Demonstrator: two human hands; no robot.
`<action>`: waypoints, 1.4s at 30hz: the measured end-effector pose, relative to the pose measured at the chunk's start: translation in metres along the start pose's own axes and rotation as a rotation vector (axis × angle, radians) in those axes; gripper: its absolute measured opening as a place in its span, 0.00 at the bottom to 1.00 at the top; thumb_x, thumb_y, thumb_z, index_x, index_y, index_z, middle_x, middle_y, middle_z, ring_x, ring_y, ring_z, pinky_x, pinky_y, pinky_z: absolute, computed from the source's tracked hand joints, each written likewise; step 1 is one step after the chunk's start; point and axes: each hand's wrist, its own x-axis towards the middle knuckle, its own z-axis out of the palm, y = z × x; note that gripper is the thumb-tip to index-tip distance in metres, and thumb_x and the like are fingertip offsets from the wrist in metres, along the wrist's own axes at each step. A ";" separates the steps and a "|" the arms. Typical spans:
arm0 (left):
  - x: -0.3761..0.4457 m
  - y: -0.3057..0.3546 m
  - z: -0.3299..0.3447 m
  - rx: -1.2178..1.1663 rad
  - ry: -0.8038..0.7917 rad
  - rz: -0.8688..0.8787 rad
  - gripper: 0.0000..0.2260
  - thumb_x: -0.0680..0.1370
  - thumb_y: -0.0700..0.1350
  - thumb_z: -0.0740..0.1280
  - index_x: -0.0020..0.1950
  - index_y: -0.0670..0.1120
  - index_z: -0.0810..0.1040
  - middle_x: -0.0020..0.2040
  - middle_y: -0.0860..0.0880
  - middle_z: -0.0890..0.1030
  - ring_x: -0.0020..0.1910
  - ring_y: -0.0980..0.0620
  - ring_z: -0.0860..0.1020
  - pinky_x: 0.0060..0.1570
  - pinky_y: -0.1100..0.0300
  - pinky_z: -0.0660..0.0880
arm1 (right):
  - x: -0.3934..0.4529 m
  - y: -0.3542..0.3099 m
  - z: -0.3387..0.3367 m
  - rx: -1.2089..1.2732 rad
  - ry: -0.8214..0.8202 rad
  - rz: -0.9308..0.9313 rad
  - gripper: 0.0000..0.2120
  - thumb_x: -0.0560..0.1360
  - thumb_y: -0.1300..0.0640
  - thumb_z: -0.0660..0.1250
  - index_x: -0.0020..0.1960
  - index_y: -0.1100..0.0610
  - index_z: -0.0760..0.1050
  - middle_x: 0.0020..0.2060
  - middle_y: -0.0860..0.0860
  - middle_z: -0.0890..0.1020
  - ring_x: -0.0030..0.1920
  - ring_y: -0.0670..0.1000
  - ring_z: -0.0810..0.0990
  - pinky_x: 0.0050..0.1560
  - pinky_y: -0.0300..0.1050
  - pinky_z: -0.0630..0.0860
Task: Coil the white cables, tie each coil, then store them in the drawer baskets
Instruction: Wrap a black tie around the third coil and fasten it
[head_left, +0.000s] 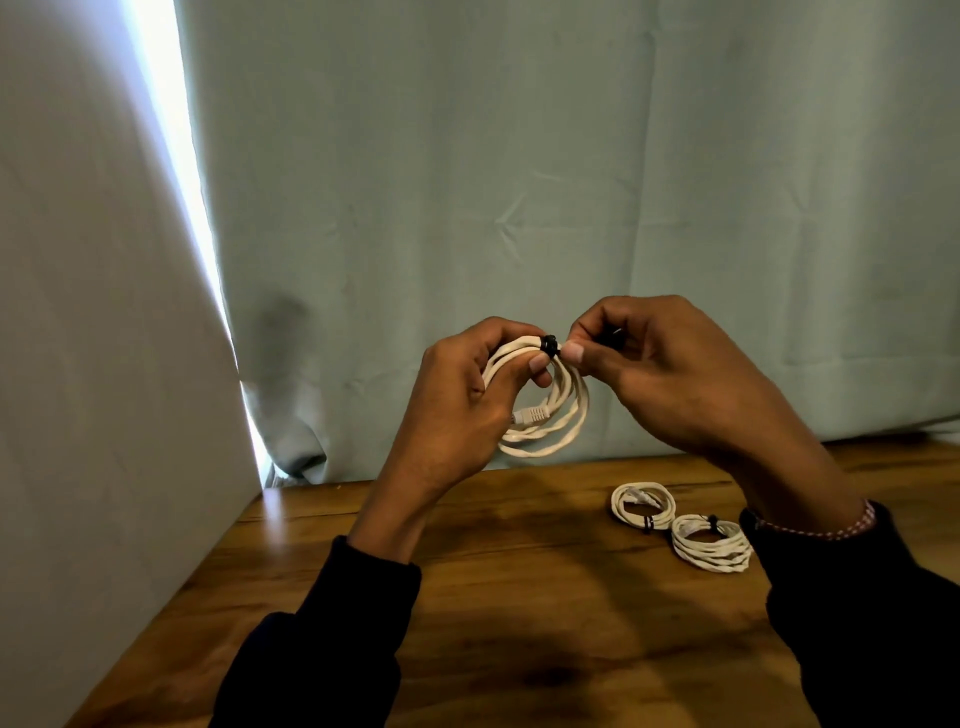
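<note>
Left hand (467, 395) grips a white coil (558, 415) raised above the desk (519, 597); right hand (654, 364) pinches the black tie (550, 345) at its top. Two tied coils (680, 525) lie touching near the desk's far right edge.

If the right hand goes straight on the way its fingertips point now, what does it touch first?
Probably the black tie on the held coil, then the left hand; the right hand fingertips already pinch at it.
</note>
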 end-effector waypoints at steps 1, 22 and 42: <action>0.000 0.000 0.001 0.005 0.012 0.000 0.06 0.80 0.42 0.68 0.56 0.43 0.82 0.42 0.52 0.85 0.44 0.55 0.83 0.45 0.67 0.76 | 0.000 0.000 0.003 0.000 0.024 0.007 0.03 0.78 0.51 0.69 0.47 0.48 0.81 0.42 0.44 0.83 0.45 0.43 0.81 0.46 0.40 0.76; 0.000 -0.002 -0.008 -0.032 -0.038 -0.030 0.08 0.81 0.40 0.67 0.57 0.41 0.82 0.41 0.49 0.84 0.42 0.56 0.83 0.44 0.67 0.75 | 0.000 -0.003 0.016 0.066 0.074 0.020 0.01 0.77 0.51 0.70 0.47 0.48 0.80 0.43 0.43 0.83 0.46 0.42 0.82 0.42 0.36 0.73; 0.000 0.009 -0.013 0.005 -0.086 -0.007 0.07 0.81 0.40 0.67 0.57 0.44 0.82 0.41 0.52 0.84 0.43 0.58 0.83 0.45 0.68 0.75 | -0.004 -0.005 -0.006 0.008 -0.063 -0.026 0.04 0.78 0.49 0.68 0.49 0.48 0.81 0.44 0.43 0.84 0.47 0.40 0.83 0.49 0.39 0.78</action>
